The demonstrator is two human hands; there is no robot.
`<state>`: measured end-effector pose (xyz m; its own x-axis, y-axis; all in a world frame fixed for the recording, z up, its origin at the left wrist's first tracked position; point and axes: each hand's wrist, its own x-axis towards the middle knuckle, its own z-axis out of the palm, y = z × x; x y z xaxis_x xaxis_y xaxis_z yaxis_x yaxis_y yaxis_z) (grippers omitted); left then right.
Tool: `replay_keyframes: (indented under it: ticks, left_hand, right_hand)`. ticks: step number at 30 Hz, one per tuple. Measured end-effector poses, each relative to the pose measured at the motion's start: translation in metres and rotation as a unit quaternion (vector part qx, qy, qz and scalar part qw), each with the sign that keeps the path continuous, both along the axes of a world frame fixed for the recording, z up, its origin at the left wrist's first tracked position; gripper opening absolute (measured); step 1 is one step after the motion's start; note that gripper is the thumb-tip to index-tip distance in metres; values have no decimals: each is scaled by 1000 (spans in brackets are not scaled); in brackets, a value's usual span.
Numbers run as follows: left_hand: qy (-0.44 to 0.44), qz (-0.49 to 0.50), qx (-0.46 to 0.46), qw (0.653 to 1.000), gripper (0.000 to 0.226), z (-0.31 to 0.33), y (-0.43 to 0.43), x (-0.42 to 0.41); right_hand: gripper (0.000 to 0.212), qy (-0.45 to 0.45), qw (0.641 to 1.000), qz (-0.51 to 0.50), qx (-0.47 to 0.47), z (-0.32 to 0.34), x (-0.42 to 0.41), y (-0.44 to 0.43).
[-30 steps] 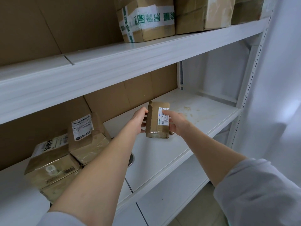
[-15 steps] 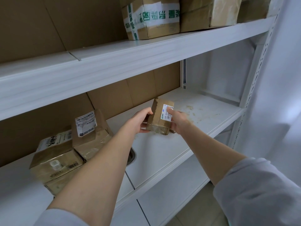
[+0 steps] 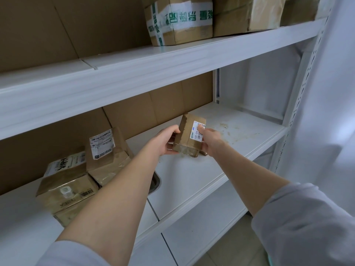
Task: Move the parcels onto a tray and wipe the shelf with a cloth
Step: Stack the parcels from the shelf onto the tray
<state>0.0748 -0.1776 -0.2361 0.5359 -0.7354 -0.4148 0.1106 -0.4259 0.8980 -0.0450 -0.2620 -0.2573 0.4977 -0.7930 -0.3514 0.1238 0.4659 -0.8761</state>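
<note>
Brown parcel (image 3: 186, 140) gripped between left hand (image 3: 163, 139) and right hand (image 3: 211, 139); metal tray (image 3: 156, 182) holds other parcels (image 3: 76, 181).

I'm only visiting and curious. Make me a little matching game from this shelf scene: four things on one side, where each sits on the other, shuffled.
1. small labelled parcel
2. green-taped parcel
3. metal tray
4. brown stains

A. on the upper shelf
B. on the middle shelf, towards its right end
C. gripped between left hand and right hand
D. beside the parcel stack, mostly hidden

Pairs: 1-C, 2-A, 3-D, 4-B
</note>
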Motion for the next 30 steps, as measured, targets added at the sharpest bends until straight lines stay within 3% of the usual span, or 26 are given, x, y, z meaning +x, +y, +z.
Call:
replay_keyframes:
  ticks: [5,8,12,16,20,27,30]
  left_hand:
    - [71,-9,-21,997,22,3,1,2]
    - [93,-20,-23,995,25,4,2,0]
    - [59,-15,8,998,26,9,6,-5]
    - [28,3,26,999,23,13,6,-4]
    - [1,24,19,1000,16,13,7,-4]
    - [8,33,24,999,28,23,14,-5]
    - [11,37,34,999,32,29,18,-2]
  right_hand:
    - [20,-14,1000,5,22,-1,2,-2]
    - [28,30,999,16,3,-1,6,0]
    - [37,41,999,10,-12,0,9,0]
    - [29,46,994,89,-37,4,11,1]
    - [57,40,982,183,-16,3,11,-1]
    - [34,-14,986,162,27,3,23,8]
    - [40,-48,987,138,63,4,34,8]
